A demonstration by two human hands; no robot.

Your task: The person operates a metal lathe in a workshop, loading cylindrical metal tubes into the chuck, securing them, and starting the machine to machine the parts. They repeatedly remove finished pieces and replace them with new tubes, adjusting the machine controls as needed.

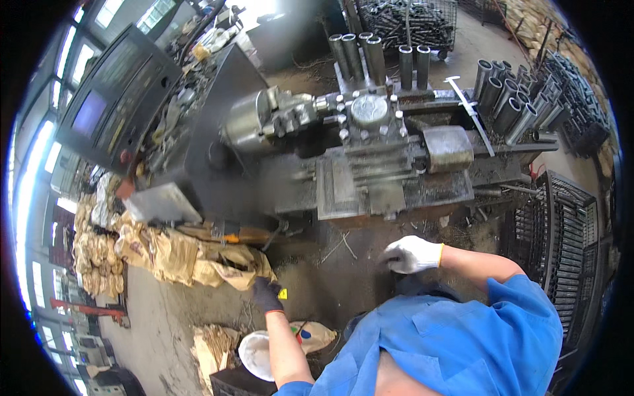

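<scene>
My left hand [267, 295] wears a dark glove and hangs low, beside the end of the tan sacks [228, 264]; its fingers are too dark to make out. A small yellow patch [282, 294] shows next to it. In a white glove, my right hand [411, 255] is in front of the lathe, apart from it. Its fingers curl inward with dark, blurred tips, and anything in them is hidden. Across the lathe, the chuck [249, 123] is at the left and the tool post [370, 111] at the middle. A vernier caliper [471, 113] lies on the right side.
Several metal tubes [507, 115] stand upright at the right end, more tubes [356, 56] behind the tool post. A rack of rods [558, 244] is at my right. A white bucket [257, 355] is by my left forearm. Wire baskets [409, 26] hold parts farther back.
</scene>
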